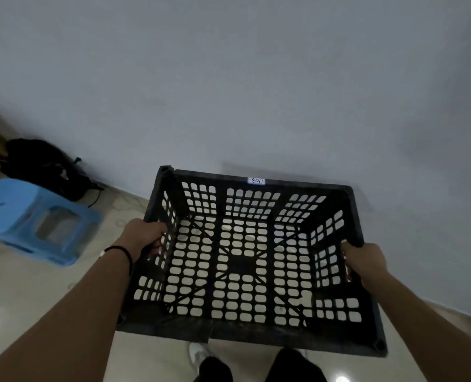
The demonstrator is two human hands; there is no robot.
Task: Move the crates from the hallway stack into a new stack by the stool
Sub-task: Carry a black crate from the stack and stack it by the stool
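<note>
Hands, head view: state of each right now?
Left hand: closed on the left wall of the black perforated plastic crate.
Right hand: closed on the crate's right wall.

Black crate (245,260) fills the middle, held at both short sides by left hand (146,238) and right hand (366,263), close to the wall (256,78) ahead. Blue stool (33,219) and black bag (44,166) block the floor's (35,293) left side by the wall. Bare floor between stool and crate, and near-left.
</note>
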